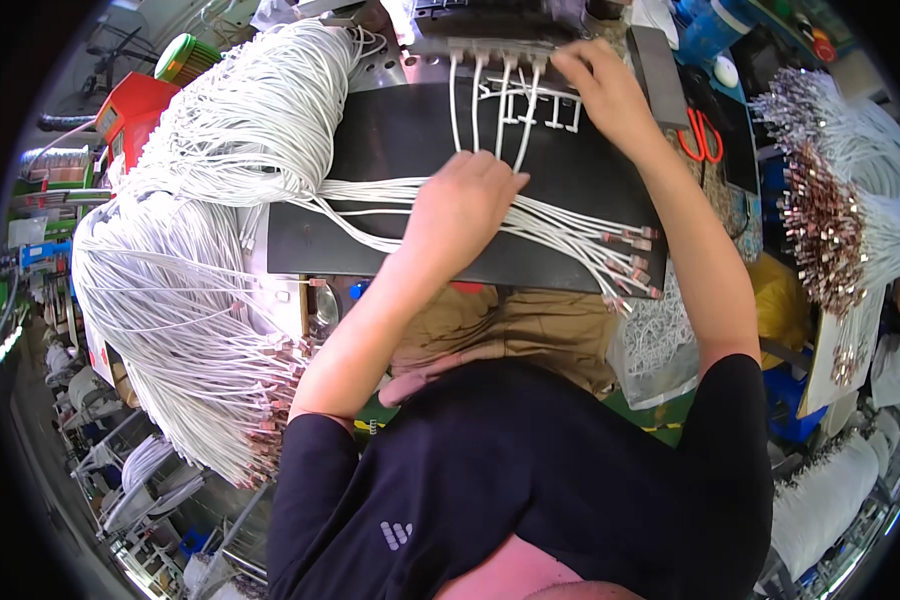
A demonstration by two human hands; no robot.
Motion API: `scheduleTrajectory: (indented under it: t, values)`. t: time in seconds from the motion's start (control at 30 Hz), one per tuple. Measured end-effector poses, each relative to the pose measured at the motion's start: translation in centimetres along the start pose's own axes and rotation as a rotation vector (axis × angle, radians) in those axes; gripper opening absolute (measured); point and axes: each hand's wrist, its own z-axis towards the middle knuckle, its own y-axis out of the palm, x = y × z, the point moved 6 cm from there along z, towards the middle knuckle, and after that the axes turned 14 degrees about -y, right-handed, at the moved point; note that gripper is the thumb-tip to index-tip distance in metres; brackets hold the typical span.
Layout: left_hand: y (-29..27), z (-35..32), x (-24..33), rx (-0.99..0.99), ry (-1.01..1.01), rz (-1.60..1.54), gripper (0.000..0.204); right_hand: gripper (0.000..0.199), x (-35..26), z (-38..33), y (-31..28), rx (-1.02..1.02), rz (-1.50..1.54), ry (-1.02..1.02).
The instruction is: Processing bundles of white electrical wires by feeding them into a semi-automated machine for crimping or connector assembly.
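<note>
Several white cables (476,110) run down from a metal fixture (500,47) at the far edge of the black work board (390,130). My left hand (465,205) is closed over their lower lengths, above the board. My right hand (602,85) reaches to the fixture's right end, its fingertips beside the rightmost cable's end. Those fingers are curved and slightly apart, with nothing visible between them. Below my left hand, a loose bundle of white cables (560,228) crosses the board, with reddish-brown connectors (630,262) at its right end. A white branching plastic piece (545,108) lies behind the upright cables.
Large heaps of white cable (240,120) rise on the left, beside a red device (135,115). Red-handled scissors (703,135) lie right of my forearm. More bundled cables (830,210) stand far right. A clear bag of white scraps (657,345) hangs below the board's right corner.
</note>
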Motion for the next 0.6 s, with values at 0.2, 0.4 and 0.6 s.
scheduleTrajectory:
  t: [0.2, 0.4, 0.6]
  values:
    - [1.1, 10.1, -2.3, 0.245, 0.142, 0.0, 0.027, 0.041, 7.3, 9.8, 1.7, 0.09, -0.138, 0.118]
    - [3.6, 14.0, -7.5, 0.01, -0.193, 0.09, 0.035, 0.046, 10.5, 12.9, 3.6, 0.07, -0.234, 0.145]
    - [1.4, 15.0, -8.9, 0.015, -0.321, -0.133, 0.04, 0.052, 5.4, 12.0, 3.1, 0.05, -0.375, -0.022]
